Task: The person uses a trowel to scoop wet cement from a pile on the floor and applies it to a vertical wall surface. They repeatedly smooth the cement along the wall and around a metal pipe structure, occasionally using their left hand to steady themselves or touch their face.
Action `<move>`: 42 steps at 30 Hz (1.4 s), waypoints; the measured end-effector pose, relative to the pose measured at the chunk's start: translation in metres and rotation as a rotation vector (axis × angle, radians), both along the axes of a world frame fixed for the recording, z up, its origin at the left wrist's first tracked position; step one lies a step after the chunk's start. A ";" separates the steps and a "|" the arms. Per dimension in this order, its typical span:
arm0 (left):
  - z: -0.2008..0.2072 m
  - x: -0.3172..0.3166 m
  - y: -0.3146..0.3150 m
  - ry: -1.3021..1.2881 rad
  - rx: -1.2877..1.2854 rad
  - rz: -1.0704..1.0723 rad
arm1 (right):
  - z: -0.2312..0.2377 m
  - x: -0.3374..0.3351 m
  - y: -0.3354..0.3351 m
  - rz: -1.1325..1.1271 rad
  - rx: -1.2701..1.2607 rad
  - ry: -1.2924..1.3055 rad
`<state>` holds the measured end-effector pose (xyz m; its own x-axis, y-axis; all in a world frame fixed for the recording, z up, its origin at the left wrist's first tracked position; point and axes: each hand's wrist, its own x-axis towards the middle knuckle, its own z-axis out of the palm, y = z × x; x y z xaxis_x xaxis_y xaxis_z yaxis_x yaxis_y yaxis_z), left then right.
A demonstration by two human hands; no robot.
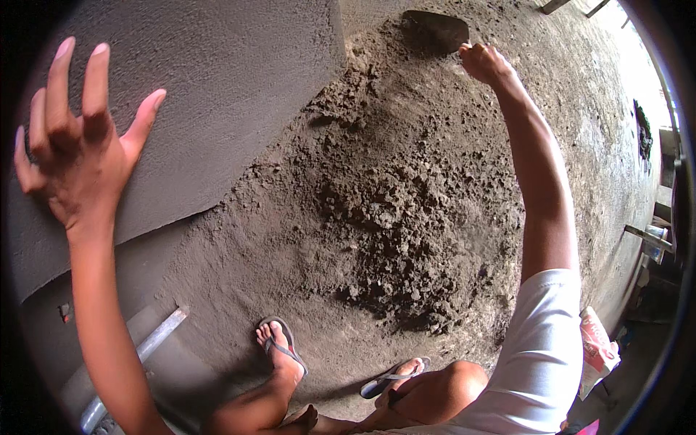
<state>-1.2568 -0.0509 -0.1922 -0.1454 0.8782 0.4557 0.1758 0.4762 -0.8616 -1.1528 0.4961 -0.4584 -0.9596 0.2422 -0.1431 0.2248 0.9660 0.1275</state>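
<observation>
Head view: the person squats on a floor [573, 145] of rough grey concrete, both feet in grey flip-flops, the left foot [279, 348] ahead of the right foot [397, 377].

The left hand [69, 156] is raised at the upper left of the frame. Its grip is open, fingers [94, 80] spread and slightly curled, holding nothing. It is seen in front of a grey plastered wall [232, 87] with a fine, even texture; contact between palm and plaster cannot be confirmed.

The right hand [484, 64] is stretched out well forward at the top centre. Its grip is closed around the handle of a trowel [438, 30], whose dark flat blade points away to the left and rests at the far edge of the mortar pile. The handle itself is hidden inside the fist.

A mortar pile [384, 196] of dark, damp, lumpy material covers the floor between the feet and the trowel. It is banked against the foot of the wall on its left side; the coarsest clods lie in the middle and toward the near right.

A light metal pipe [156, 337] lies on the floor at the lower left, near the left foot but apart from it.

The right arm carries a white short sleeve [544, 341]. Just beside it, at the lower right, sits a crumpled red-and-white bag [598, 348]. Dim objects at the far right edge are too small to identify.
</observation>
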 end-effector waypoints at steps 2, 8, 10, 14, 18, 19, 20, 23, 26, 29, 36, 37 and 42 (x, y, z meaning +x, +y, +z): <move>-0.003 -0.009 -0.001 -0.024 0.039 -0.064 | 0.005 0.006 -0.007 -0.004 -0.032 -0.059; 0.003 -0.008 -0.005 -0.016 -0.021 -0.086 | 0.040 0.022 -0.086 -0.090 -0.148 -0.071; 0.002 -0.012 -0.005 -0.059 -0.013 -0.106 | 0.046 0.028 -0.086 -0.027 -0.124 -0.103; -0.004 -0.010 -0.001 -0.073 0.016 -0.105 | 0.034 0.044 -0.093 -0.026 -0.178 -0.095; 0.001 -0.004 0.004 -0.016 0.052 -0.092 | 0.028 0.056 -0.089 -0.027 -0.177 -0.104; 0.003 -0.005 -0.003 -0.009 0.041 -0.061 | 0.039 0.059 -0.108 0.140 -0.091 -0.104; 0.001 -0.005 -0.002 -0.020 0.044 -0.061 | 0.060 0.071 -0.118 0.122 -0.116 -0.136; 0.001 -0.003 0.002 -0.030 0.056 -0.059 | 0.046 0.095 -0.116 0.105 -0.053 -0.282; -0.003 -0.004 -0.002 -0.029 0.048 -0.062 | 0.047 0.125 -0.116 0.124 -0.062 -0.160; 0.001 -0.001 0.001 -0.044 0.055 -0.047 | 0.073 0.125 -0.110 0.011 -0.088 -0.240; -0.002 -0.003 -0.003 -0.018 0.030 -0.034 | 0.051 0.048 -0.084 -0.295 -0.133 -0.080; -0.002 -0.002 -0.001 -0.022 0.031 -0.034 | 0.059 0.038 -0.093 -0.212 -0.105 -0.113; 0.000 0.000 0.002 0.000 0.023 -0.024 | 0.040 0.024 -0.090 0.028 -0.081 -0.229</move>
